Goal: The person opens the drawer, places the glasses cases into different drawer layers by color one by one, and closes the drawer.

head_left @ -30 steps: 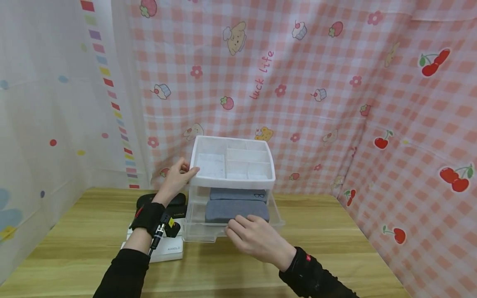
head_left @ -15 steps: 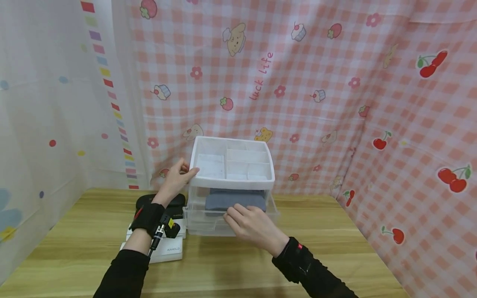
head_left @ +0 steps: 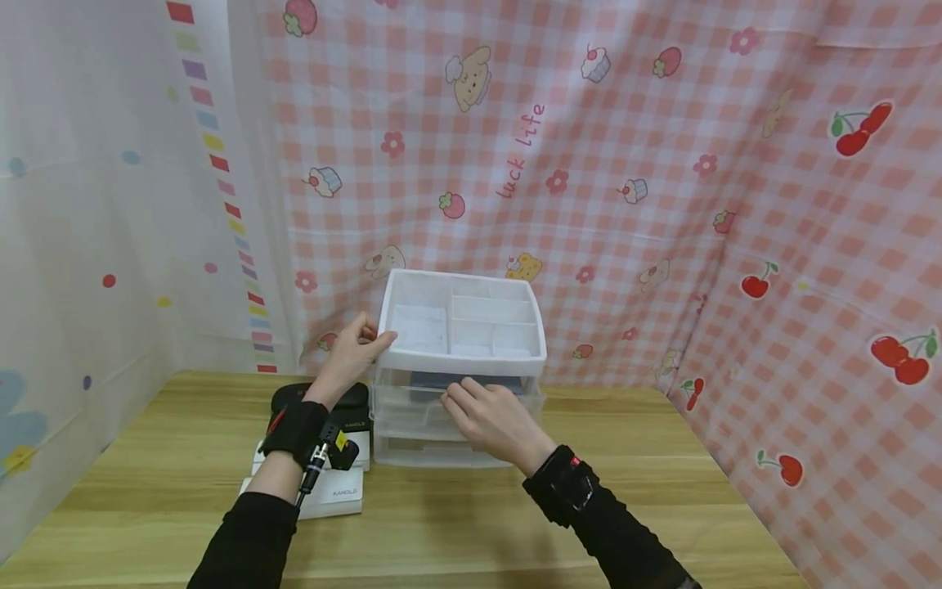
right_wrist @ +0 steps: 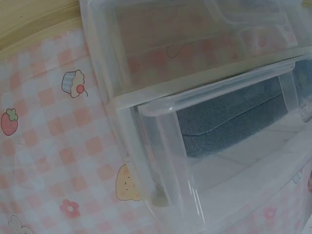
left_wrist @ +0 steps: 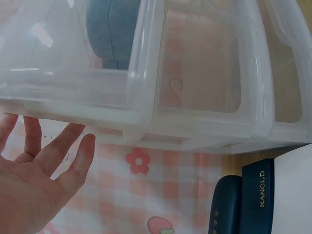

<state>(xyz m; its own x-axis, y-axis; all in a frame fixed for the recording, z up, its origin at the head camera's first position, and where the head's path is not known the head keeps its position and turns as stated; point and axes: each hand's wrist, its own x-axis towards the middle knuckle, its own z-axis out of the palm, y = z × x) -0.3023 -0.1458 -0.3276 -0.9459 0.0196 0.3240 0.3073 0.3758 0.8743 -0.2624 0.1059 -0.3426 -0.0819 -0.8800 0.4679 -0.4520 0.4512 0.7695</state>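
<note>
Left hand (head_left: 349,356) pinches the left rim of a white cabinet (head_left: 459,358) on a table (head_left: 589,515); right hand (head_left: 495,421) curls its fingers over the slightly protruding upper drawer (head_left: 401,415), blue case (right_wrist: 234,117) inside.

hidden and cropped

head: blue case (head_left: 432,381) mostly hidden behind right hand (head_left: 493,419) and tray (head_left: 460,365); hand's hold on drawer front (head_left: 403,419) unclear. black case (head_left: 356,401), 8 o'clock, part-covered by left arm (head_left: 280,476). left wrist: left hand (left_wrist: 41,180) cropped, 8 o'clock. right wrist: small sliver (right_wrist: 310,183), 4 o'clock edge, unidentifiable.
</note>
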